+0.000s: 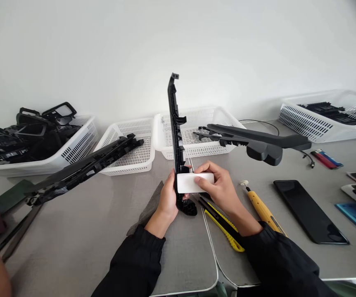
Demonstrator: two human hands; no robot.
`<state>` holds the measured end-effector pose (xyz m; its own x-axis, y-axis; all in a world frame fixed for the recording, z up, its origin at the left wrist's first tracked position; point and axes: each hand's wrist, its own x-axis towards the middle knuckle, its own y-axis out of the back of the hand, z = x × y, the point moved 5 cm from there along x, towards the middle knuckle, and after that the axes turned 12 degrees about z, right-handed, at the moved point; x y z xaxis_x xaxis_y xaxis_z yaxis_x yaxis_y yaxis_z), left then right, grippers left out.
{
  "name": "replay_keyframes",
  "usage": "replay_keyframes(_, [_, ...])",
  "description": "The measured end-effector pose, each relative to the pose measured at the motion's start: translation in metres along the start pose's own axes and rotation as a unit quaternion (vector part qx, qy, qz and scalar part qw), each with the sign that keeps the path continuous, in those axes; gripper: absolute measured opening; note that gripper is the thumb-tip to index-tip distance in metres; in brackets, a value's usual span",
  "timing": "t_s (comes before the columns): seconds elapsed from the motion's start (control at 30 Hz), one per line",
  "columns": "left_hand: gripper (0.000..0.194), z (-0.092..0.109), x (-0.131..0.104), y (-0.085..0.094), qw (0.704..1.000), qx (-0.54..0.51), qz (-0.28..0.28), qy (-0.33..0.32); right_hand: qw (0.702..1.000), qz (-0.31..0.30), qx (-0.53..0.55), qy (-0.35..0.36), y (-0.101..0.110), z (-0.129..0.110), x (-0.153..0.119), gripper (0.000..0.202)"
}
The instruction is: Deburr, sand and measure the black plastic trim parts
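Right hand [224,192]'s fingers clamped white block [185,184], crosswise to upright black strip [176,138]; left hand [166,203]'s fingers clamped strip's lower part.

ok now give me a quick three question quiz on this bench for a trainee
1. Which hand grips the white block?
2. True or false: the yellow box cutter lies with its blade end inside a white basket.
3. Fill in the blank: the black phone lies to the ____ of the yellow-handled tool, as the wearer sees it.

Key: 1. The right hand. 2. False; it lies on the gray table. 3. Right.
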<state>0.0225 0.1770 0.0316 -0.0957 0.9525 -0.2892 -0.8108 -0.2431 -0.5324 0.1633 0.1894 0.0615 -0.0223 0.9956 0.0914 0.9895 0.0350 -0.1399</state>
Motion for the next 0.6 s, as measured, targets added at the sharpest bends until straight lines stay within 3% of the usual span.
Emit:
replay_keyframes(0.2, [0.046, 0.0031, -0.0022, -0.0044, 1.0, -0.022, -0.014, 0.014, 0.999, -0.017, 0.034, -0.013, -0.0054, -0.0003, -0.0016, 0.04])
replay_keyframes(0.43, [0.036, 0.0056, -0.0006, 0.003, 0.996, -0.071, 0.053, 0.006, 0.996, -0.058, -0.043, 0.05, -0.0076, -0.002, -0.0007, 0.032])
replay_keyframes(0.6, [0.035, 0.0054, -0.0007, 0.0038, 0.995, -0.084, 0.049, 0.018, 0.999, -0.047, 0.004, -0.001, -0.0069, 0.005, -0.0011, 0.036])
